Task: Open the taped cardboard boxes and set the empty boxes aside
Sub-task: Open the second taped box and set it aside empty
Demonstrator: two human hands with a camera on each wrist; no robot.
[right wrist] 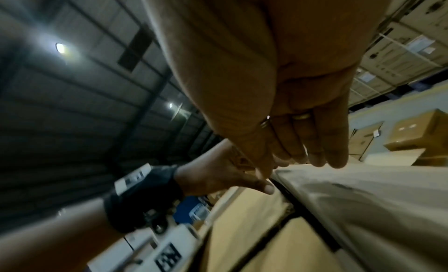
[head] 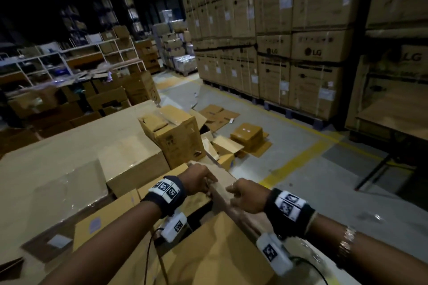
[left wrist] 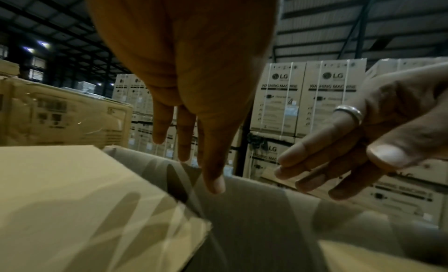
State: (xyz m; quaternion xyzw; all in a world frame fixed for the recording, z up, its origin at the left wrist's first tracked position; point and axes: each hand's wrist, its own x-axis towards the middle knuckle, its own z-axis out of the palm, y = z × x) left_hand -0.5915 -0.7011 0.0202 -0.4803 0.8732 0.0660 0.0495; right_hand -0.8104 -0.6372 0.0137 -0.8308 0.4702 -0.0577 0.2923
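An open cardboard box point(head: 220, 250) stands right in front of me, its far flap point(head: 222, 190) raised on edge. My left hand point(head: 199, 180) and my right hand point(head: 245, 194) meet at the top edge of that flap. In the left wrist view my left hand point(left wrist: 194, 161) has its fingers point(left wrist: 184, 142) straight beyond the grey flap point(left wrist: 266, 209) and the thumb on the near side. The ringed right hand point(left wrist: 351, 161) reaches in with extended fingers. In the right wrist view my right hand point(right wrist: 303, 161) hangs straight-fingered over the flap's edge point(right wrist: 363, 190). Inside the box is dark.
A tall carton point(head: 176, 136) stands ahead on a wide wrapped carton point(head: 69, 169). Flattened cardboard point(head: 220, 115) and a small box point(head: 246, 133) lie on the grey floor by a yellow line point(head: 294, 162). Stacked LG cartons point(head: 301, 41) wall the right; shelves point(head: 69, 60) stand far left.
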